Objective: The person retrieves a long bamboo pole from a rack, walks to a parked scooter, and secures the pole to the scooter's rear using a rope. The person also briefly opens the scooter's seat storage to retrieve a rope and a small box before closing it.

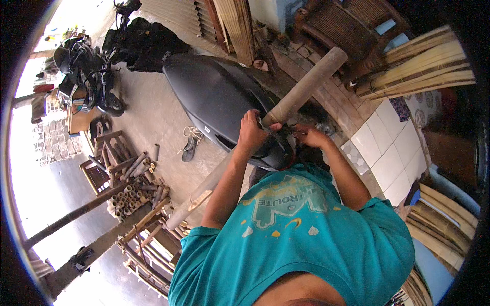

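A long grey-brown pole point(311, 84), seemingly bamboo, slants across the rear of a black motorbike seat point(214, 94). My left hand point(252, 133) is closed around its middle, thumb toward the right. Close by on the right, my right hand point(310, 136) has its fingers pinched together beside the pole. Something small and dark shows between the two hands, but I cannot make out what it is. The pole's lower part point(204, 186) runs on past my left forearm, with a pale patch on its surface.
Several cut bamboo pieces point(127, 199) are piled at the left near a wooden rack point(153, 250). A sandal point(189, 148) lies on the concrete floor. More motorbikes point(97, 76) stand at far left. Bundled bamboo strips point(418, 66) and a bamboo bench point(347, 28) are at the right.
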{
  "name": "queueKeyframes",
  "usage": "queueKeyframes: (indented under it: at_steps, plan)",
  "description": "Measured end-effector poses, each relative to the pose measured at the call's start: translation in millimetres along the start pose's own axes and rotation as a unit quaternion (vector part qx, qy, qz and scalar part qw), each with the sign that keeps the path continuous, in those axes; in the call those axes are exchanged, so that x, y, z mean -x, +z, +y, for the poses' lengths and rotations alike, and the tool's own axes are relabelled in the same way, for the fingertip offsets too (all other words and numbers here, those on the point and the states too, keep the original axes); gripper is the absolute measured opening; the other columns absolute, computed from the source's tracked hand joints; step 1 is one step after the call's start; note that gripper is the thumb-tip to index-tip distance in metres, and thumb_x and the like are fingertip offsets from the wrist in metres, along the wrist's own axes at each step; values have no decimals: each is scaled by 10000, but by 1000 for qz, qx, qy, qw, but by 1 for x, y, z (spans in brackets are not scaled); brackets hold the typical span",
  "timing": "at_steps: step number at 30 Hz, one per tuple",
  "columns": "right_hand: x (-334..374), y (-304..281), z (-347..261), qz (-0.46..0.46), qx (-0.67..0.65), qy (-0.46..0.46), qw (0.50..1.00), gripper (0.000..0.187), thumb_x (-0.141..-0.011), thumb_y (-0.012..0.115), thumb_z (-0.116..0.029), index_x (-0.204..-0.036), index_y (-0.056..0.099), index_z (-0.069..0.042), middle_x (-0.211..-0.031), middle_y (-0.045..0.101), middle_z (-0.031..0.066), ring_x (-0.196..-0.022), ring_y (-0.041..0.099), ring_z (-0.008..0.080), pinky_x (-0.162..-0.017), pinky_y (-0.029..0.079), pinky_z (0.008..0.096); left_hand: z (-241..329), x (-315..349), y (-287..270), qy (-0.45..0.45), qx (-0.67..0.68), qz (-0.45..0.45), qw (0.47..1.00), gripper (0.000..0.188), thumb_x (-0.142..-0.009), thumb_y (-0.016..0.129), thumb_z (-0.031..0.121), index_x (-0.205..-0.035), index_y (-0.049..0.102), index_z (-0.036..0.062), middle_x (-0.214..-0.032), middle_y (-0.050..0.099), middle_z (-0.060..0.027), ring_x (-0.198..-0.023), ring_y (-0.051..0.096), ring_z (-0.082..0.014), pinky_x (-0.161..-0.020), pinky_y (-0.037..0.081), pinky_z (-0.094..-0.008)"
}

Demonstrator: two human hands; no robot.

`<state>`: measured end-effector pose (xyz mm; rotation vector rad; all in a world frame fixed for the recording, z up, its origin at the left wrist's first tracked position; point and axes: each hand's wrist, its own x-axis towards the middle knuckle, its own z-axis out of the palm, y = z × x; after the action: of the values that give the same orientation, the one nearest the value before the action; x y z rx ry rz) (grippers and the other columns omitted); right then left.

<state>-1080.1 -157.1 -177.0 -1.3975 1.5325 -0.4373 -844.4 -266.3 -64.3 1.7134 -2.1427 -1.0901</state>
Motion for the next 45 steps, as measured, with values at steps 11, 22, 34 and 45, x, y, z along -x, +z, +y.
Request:
queueKeyframes:
  at_steps: [11, 22, 34, 45]
  plan:
    - [-105, -66, -180, -115, -42, -279, 952, 284, -856, 651, -136, -1114, 667, -17, -1055, 704, 161, -973, 682, 274, -842, 524, 391, -5, 5, 6, 169, 24, 149, 974, 961, -672, 883, 415, -1334, 342, -24, -1215, 451, -192, -1103, 431, -381, -995, 362, -472]
    - [-146, -71, -255, -100, -132, -150, 975, 366, -971, 502, -312, -856, 656, -1, -780, 652, 186, -677, 634, 231, -671, 481, 415, -16, 4, 9, 156, 41, 155, 975, 1163, -640, 898, 490, -1400, 215, -64, -1335, 350, -321, -1264, 391, -477, -1067, 384, -484]
    - [-95, -182, -485, 110, 5, -420, 901, 441, -991, 439, -337, -948, 682, 29, -989, 672, 301, -939, 673, 361, -882, 481, 508, -1, 7, -5, 82, 53, 23, 995, 954, -709, 832, 521, -1394, 399, 17, -1120, 664, -270, -1076, 637, -430, -892, 516, -461]
    - [-120, -132, -318, 460, 314, -278, 783, 514, -894, 645, -495, -1024, 650, 2, -1063, 596, 238, -1022, 606, 380, -870, 497, 476, -7, -1, -5, 26, -20, -45, 998, 820, -713, 772, 631, -1194, 607, -12, -954, 711, -237, -951, 684, -404, -823, 536, -473]
